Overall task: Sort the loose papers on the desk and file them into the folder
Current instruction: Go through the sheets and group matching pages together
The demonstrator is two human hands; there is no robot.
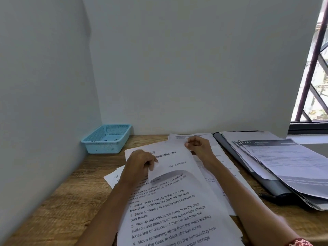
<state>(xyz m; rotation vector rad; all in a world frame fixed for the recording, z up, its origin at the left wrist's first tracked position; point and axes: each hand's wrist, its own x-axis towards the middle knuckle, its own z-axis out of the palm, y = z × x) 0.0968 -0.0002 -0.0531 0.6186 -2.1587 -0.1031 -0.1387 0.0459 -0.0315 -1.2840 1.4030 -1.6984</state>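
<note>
Mid-sort, I'd say: left hand and right hand both pinch the top sheet (printed list) over the bench pile. Next it needs carrying to the folder at right.

Left hand pinching the upper left of a printed sheet, right hand gripping its top right corner, sheet curling over loose papers on the wooden desk. Blue basket at ten o'clock against the wall. Dark folder at two o'clock, stacked sheets lying in it
</note>
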